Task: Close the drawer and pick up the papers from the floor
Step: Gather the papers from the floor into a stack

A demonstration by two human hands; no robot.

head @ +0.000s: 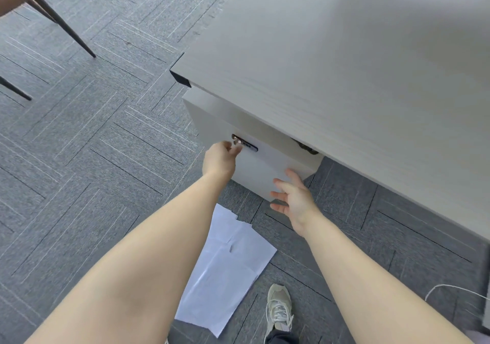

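A white drawer cabinet (pixel 254 168) stands under the pale wooden desk (pixel 331 59). Its front carries a small dark lock (pixel 245 144) with a key in it. My left hand (pixel 220 159) reaches up to that lock, fingertips touching the key; whether they pinch it I cannot tell. My right hand (pixel 293 197) hovers open, fingers spread, just in front of the cabinet's lower right corner. White papers (pixel 228 266) lie overlapping on the grey carpet between my forearms, partly hidden by my left arm.
Grey carpet tiles (pixel 92 144) cover the floor. Dark chair legs (pixel 66 29) slant down at the upper left. My shoe (pixel 279 306) stands beside the papers at the lower middle. A white cable (pixel 450 289) curls on the floor at the right.
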